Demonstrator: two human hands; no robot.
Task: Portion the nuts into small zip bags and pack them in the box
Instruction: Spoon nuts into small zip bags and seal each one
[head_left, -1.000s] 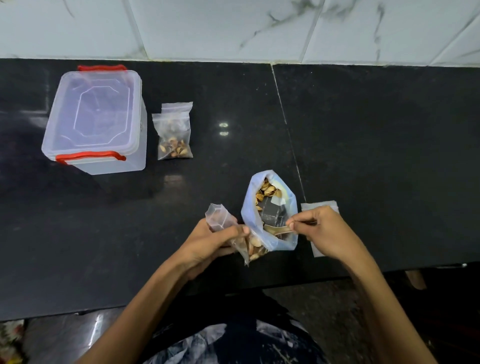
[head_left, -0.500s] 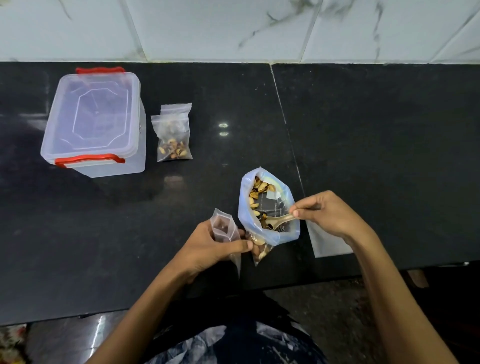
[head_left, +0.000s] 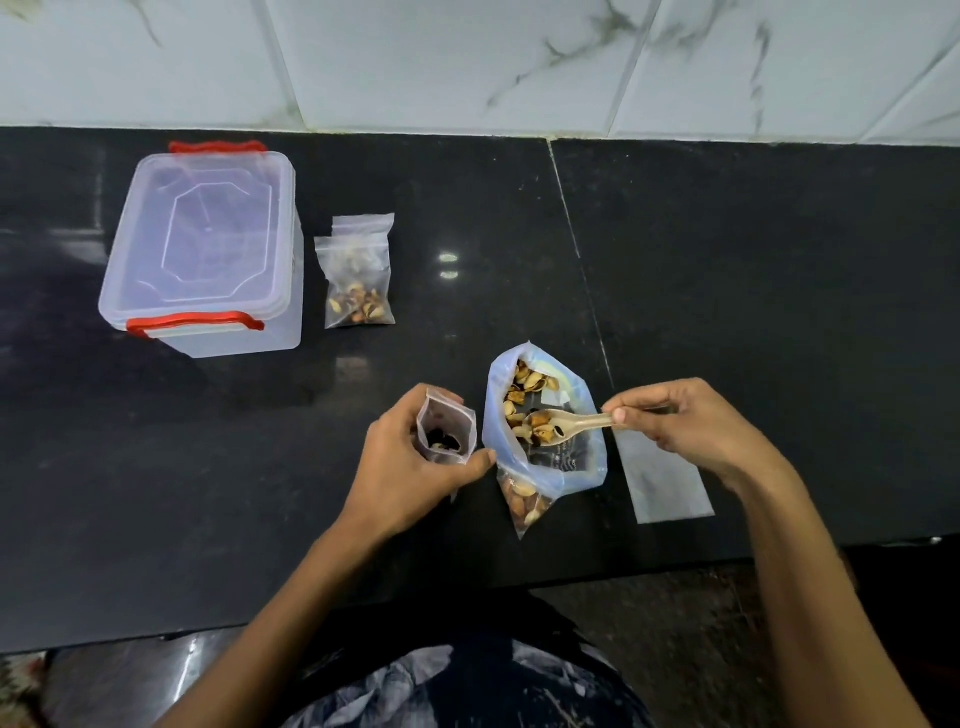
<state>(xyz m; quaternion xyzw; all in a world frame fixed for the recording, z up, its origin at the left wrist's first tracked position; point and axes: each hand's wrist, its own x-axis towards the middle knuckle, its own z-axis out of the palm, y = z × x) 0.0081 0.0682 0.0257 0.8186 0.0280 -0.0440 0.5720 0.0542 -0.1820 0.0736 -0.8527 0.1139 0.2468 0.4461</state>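
Clear box (head_left: 208, 249), red handles (head_left: 195, 320)

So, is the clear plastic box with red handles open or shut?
Shut. The clear plastic box with red handles has its lid seated flat on top, with both red handles lying against the rim.

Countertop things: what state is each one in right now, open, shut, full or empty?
Box: lid on.
Filled small bag: lying flat, nuts inside.
Big nut bag: mouth open, nuts inside.
Spoon: loaded with nuts, over the big bag.
Held small bag: mouth open, a few nuts inside.
Flat bag: empty, lying flat.
Left hand: gripping the held small bag.
Right hand: pinching the spoon handle.
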